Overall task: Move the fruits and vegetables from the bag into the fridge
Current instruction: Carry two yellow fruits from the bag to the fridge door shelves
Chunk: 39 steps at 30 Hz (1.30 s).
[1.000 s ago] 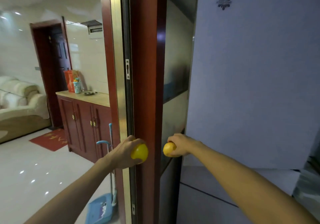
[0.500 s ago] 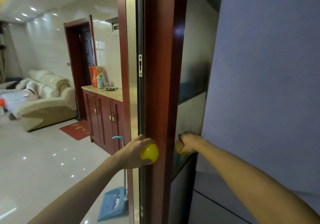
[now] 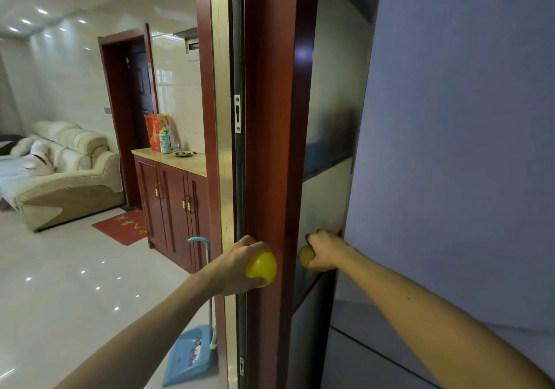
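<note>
My left hand (image 3: 237, 265) is closed around a bright yellow round fruit (image 3: 262, 269), held in front of the red wooden door frame (image 3: 270, 148). My right hand (image 3: 326, 249) grips a darker yellow fruit (image 3: 306, 256) and reaches past the frame to the left edge of the pale blue-grey fridge door (image 3: 450, 163). Its fingers touch that edge. The fridge door stands shut, with a seam to a lower door beneath my right arm. The bag is not in view.
The sliding door frame stands between my two hands. A blue dustpan with a long handle (image 3: 192, 352) leans at its foot. Beyond lie a red cabinet (image 3: 171, 205) with items on top, a red mat (image 3: 123, 226), a cream sofa (image 3: 66, 175) and glossy floor.
My right hand has moved further right, from beside the door frame to the fridge door's edge, hiding more of its fruit. The view has shifted rightward. My left hand keeps its fruit.
</note>
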Each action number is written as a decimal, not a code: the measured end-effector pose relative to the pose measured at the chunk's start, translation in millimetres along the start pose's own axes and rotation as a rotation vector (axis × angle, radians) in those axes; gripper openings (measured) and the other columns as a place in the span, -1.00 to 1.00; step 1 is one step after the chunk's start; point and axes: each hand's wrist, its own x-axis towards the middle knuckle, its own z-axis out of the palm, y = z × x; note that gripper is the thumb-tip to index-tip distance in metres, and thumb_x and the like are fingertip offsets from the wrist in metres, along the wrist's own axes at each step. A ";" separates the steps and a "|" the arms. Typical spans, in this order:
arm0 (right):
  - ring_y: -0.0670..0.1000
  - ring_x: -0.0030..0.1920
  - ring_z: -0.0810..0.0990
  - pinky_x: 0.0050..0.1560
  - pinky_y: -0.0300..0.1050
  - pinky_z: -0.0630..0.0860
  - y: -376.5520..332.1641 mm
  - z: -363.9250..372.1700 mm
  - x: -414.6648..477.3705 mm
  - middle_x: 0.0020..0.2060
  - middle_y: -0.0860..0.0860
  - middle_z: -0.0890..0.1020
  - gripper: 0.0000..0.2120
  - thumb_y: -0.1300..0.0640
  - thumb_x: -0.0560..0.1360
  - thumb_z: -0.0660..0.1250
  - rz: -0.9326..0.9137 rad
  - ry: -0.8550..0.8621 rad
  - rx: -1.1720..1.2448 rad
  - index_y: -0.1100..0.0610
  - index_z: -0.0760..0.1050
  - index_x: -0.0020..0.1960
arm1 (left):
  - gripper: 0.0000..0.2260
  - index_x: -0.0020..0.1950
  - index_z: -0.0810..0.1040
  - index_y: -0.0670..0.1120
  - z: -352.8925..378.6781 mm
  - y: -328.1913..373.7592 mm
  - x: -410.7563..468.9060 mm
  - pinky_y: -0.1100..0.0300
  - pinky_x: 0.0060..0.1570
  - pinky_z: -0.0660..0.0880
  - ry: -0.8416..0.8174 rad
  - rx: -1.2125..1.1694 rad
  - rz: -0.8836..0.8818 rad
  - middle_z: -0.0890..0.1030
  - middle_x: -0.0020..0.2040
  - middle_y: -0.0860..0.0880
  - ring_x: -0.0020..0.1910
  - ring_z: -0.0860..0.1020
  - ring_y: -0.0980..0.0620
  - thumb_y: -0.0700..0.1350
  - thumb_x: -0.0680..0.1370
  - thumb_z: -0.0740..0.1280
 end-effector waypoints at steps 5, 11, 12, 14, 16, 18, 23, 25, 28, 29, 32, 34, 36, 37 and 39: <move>0.15 0.03 0.56 -0.13 -0.05 0.53 -7.7 1.1 -18.0 0.05 0.15 0.52 -0.60 -0.02 0.46 0.36 0.033 0.016 0.031 0.19 0.44 0.18 | -0.37 0.41 0.28 0.12 -3.0 1.8 -5.4 0.33 0.02 0.41 0.000 -0.039 0.042 0.33 0.31 0.04 0.22 0.37 0.07 0.07 0.41 0.48; 0.12 0.02 0.55 -0.12 -0.07 0.51 -17.5 6.1 -50.3 0.06 0.11 0.54 -0.58 -0.08 0.36 0.44 0.073 0.069 0.089 0.09 0.46 0.13 | -0.39 0.39 0.30 0.12 -9.3 8.1 -16.1 0.27 0.07 0.42 -0.007 -0.080 0.099 0.35 0.28 0.04 0.20 0.37 0.08 0.04 0.41 0.48; 0.11 0.01 0.55 -0.10 -0.05 0.53 -19.9 6.1 -57.6 0.06 0.09 0.55 -0.58 -0.08 0.36 0.45 0.085 0.076 0.103 0.08 0.46 0.12 | -0.40 0.39 0.31 0.12 -10.1 8.7 -18.7 0.25 0.08 0.44 -0.010 -0.083 0.108 0.35 0.28 0.03 0.20 0.39 0.06 0.05 0.41 0.48; 0.08 0.02 0.54 -0.05 -0.01 0.55 -25.4 5.7 -73.6 0.07 0.07 0.54 -0.58 -0.07 0.36 0.45 0.111 0.086 0.139 0.06 0.47 0.14 | -0.40 0.38 0.31 0.14 -11.6 9.6 -25.4 0.21 0.09 0.45 -0.021 -0.084 0.119 0.34 0.28 0.03 0.20 0.40 0.03 0.05 0.41 0.48; 0.07 0.04 0.53 -0.02 0.01 0.55 -31.5 6.0 -91.7 0.09 0.06 0.52 -0.55 -0.07 0.37 0.46 0.138 0.084 0.163 0.06 0.46 0.18 | -0.40 0.38 0.30 0.14 -12.8 9.3 -33.2 0.20 0.10 0.45 -0.035 -0.088 0.135 0.33 0.28 0.04 0.20 0.40 0.03 0.06 0.41 0.48; 0.08 0.07 0.51 0.02 0.03 0.55 -36.6 7.1 -111.4 0.11 0.07 0.51 -0.51 -0.10 0.37 0.45 0.156 0.079 0.165 0.06 0.45 0.22 | -0.39 0.39 0.30 0.14 -15.2 9.3 -40.7 0.19 0.11 0.45 -0.047 -0.094 0.155 0.33 0.28 0.04 0.20 0.40 0.03 0.06 0.41 0.48; 0.09 0.09 0.51 0.05 0.01 0.51 -51.6 9.8 -167.2 0.14 0.10 0.50 -0.54 -0.06 0.41 0.45 0.204 0.082 0.194 0.08 0.46 0.24 | -0.38 0.39 0.29 0.14 -24.1 12.1 -58.3 0.20 0.09 0.43 -0.077 -0.092 0.194 0.34 0.27 0.03 0.21 0.40 0.01 0.10 0.40 0.47; 0.09 0.10 0.51 0.05 -0.01 0.50 -58.0 11.9 -189.7 0.13 0.09 0.51 -0.55 -0.06 0.42 0.44 0.239 0.082 0.178 0.08 0.47 0.24 | -0.37 0.40 0.28 0.13 -26.2 17.4 -67.0 0.16 0.11 0.45 -0.100 -0.095 0.212 0.34 0.27 0.02 0.21 0.40 0.01 0.09 0.40 0.47; 0.12 0.11 0.51 0.06 0.00 0.50 -65.5 13.7 -221.6 0.12 0.09 0.50 -0.56 -0.07 0.41 0.44 0.302 0.091 0.166 0.09 0.47 0.21 | -0.37 0.40 0.28 0.14 -27.0 28.0 -76.9 0.11 0.14 0.47 -0.127 -0.089 0.254 0.34 0.27 0.03 0.22 0.40 -0.01 0.10 0.40 0.47; 0.13 0.11 0.52 0.05 0.00 0.50 -66.6 13.8 -231.6 0.12 0.09 0.51 -0.57 -0.06 0.41 0.44 0.323 0.094 0.164 0.09 0.48 0.20 | -0.37 0.40 0.27 0.14 -26.8 32.5 -79.1 0.10 0.15 0.47 -0.134 -0.091 0.267 0.34 0.28 0.03 0.22 0.40 -0.02 0.11 0.40 0.47; 0.13 0.08 0.54 -0.03 -0.03 0.50 -67.9 13.5 -260.2 0.11 0.09 0.52 -0.58 -0.05 0.38 0.45 0.390 0.107 0.174 0.07 0.49 0.17 | -0.36 0.40 0.29 0.12 -25.6 51.5 -81.2 0.13 0.18 0.44 -0.133 -0.122 0.328 0.35 0.27 0.03 0.23 0.40 0.00 0.11 0.39 0.48; 0.10 0.02 0.54 -0.12 -0.06 0.47 -66.3 13.4 -277.5 0.10 0.09 0.54 -0.59 -0.05 0.37 0.45 0.426 0.105 0.172 0.06 0.49 0.15 | -0.36 0.39 0.30 0.10 -23.8 67.4 -80.3 0.15 0.17 0.42 -0.130 -0.147 0.367 0.35 0.26 0.03 0.22 0.40 0.01 0.10 0.39 0.48; 0.08 0.01 0.54 -0.11 -0.06 0.50 -63.0 13.3 -294.9 0.11 0.07 0.56 -0.59 -0.07 0.36 0.45 0.460 0.101 0.190 0.04 0.50 0.15 | -0.36 0.39 0.30 0.10 -21.1 84.5 -78.3 0.17 0.15 0.43 -0.132 -0.163 0.401 0.35 0.26 0.02 0.21 0.41 0.00 0.10 0.38 0.49; 0.08 0.04 0.54 -0.06 -0.03 0.53 -61.2 13.2 -304.3 0.12 0.06 0.56 -0.55 -0.09 0.35 0.44 0.481 0.096 0.206 0.03 0.50 0.18 | -0.36 0.40 0.31 0.09 -19.2 93.4 -76.8 0.17 0.15 0.43 -0.135 -0.170 0.418 0.35 0.26 0.01 0.21 0.42 -0.01 0.10 0.38 0.49; 0.08 0.06 0.56 0.02 0.01 0.57 -56.6 12.7 -323.2 0.13 0.03 0.56 -0.48 -0.14 0.33 0.44 0.519 0.094 0.232 0.01 0.49 0.23 | -0.36 0.41 0.32 0.06 -14.4 112.3 -73.9 0.15 0.17 0.43 -0.154 -0.177 0.443 0.35 0.27 -0.01 0.22 0.41 -0.03 0.08 0.39 0.49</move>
